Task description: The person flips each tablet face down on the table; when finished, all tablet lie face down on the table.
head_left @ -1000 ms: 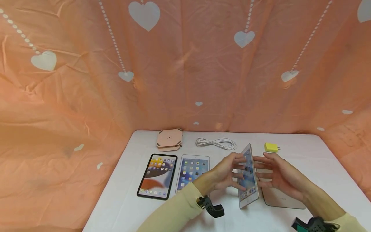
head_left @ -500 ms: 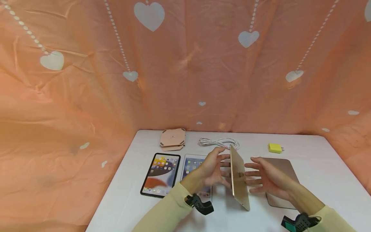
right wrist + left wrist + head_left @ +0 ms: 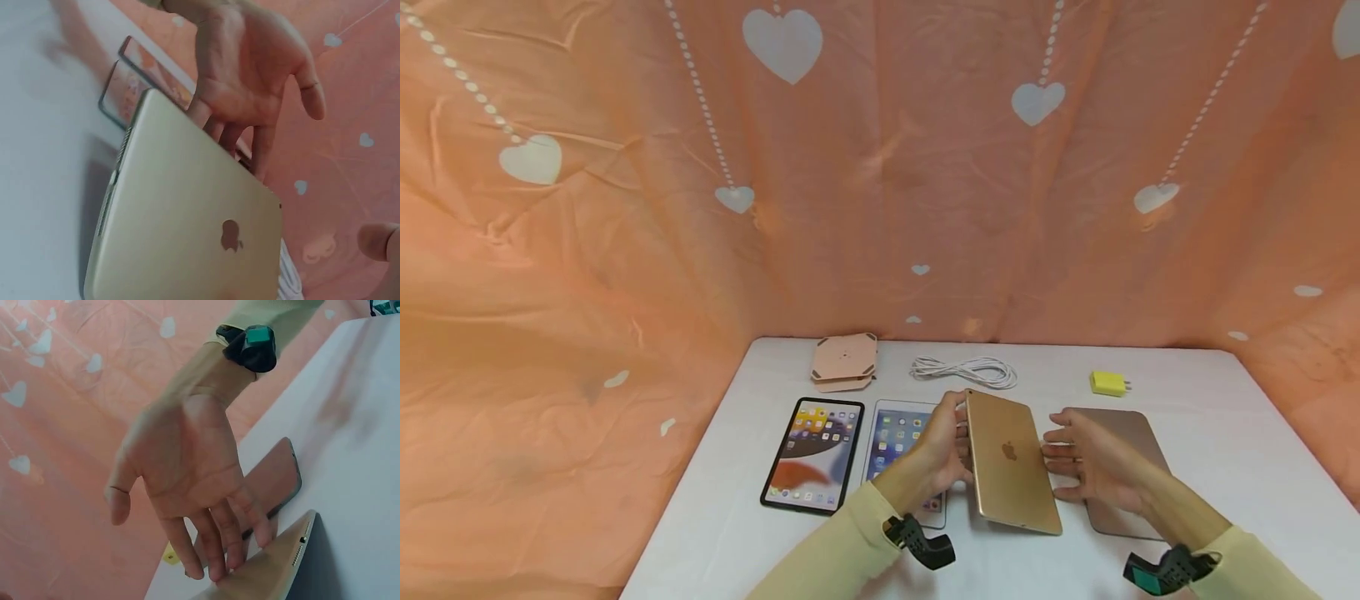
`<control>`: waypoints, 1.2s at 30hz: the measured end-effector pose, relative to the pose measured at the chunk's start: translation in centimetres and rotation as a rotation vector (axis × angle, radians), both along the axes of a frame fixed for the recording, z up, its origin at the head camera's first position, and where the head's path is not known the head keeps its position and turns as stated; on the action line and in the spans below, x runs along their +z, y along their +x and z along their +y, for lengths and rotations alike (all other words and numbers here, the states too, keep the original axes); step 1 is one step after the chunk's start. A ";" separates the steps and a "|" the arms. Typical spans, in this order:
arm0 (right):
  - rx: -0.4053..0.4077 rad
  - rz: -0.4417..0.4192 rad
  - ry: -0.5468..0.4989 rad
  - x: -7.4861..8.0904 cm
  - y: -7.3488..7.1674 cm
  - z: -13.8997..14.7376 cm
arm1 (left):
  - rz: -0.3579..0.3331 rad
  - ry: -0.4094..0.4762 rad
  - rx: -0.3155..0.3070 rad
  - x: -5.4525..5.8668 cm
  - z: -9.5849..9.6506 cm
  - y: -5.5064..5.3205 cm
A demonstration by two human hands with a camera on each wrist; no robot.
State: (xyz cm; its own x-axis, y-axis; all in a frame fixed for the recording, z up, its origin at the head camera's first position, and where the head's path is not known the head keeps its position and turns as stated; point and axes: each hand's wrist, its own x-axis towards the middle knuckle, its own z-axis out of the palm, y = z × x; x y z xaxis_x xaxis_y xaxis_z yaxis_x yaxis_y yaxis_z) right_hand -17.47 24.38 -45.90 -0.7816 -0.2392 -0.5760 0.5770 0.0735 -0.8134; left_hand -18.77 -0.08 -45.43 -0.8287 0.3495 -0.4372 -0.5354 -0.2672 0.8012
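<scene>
A gold tablet (image 3: 1011, 462) stands tilted on the table, its back with the apple logo facing me. My left hand (image 3: 932, 454) is at its left edge, with the straight fingers (image 3: 231, 134) reaching behind the tablet in the right wrist view and the thumb held away. At the right edge, my right hand (image 3: 1097, 462) touches the tablet with its fingertips, palm facing inward. In the left wrist view the fingers (image 3: 225, 537) of that hand hang straight and slightly spread. A brown tablet (image 3: 1127, 427) lies back-up, partly hidden under the right hand and forearm.
Left of the hands lie a black-framed tablet (image 3: 812, 457) and a white tablet (image 3: 898, 423), both screen-up. Along the back are a folded pink stand (image 3: 844, 358), a coiled white cable (image 3: 977, 371) and a yellow charger plug (image 3: 1107, 383). A heart-patterned curtain (image 3: 880, 167) hangs behind.
The gold tablet has turned from showing its screen, through edge-on, to showing its gold back, and has shifted left. Both hands have moved left with it.
</scene>
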 end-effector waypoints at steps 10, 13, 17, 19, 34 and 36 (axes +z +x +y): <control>-0.078 0.021 0.168 -0.7 0.2 -1.5 | 0.020 -0.033 0.039 -0.3 0.7 0.2; -0.065 0.027 0.194 -0.7 0.1 -1.7 | 0.033 -0.071 0.028 -0.5 0.5 0.3; -0.064 0.027 0.210 -0.7 -0.1 -1.8 | 0.013 -0.132 0.008 -0.9 0.4 0.2; -0.062 0.024 0.211 -0.5 -0.2 -1.8 | -0.004 -0.144 0.014 -1.0 0.4 0.1; -0.080 0.034 0.185 0.0 0.2 -1.4 | 0.009 -0.293 -0.017 -0.9 1.0 -0.6; -0.071 0.045 0.193 -0.1 0.3 -1.4 | 0.005 -0.325 -0.022 -0.9 1.1 -0.6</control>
State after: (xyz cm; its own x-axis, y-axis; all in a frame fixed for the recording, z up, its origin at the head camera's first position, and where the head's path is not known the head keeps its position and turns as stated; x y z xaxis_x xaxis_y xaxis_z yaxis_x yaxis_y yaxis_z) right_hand -17.13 23.02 -45.96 -0.8183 -0.0713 -0.5704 0.5500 0.1910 -0.8130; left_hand -19.34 0.99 -46.38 -0.8248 0.2103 -0.5248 -0.5340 0.0151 0.8453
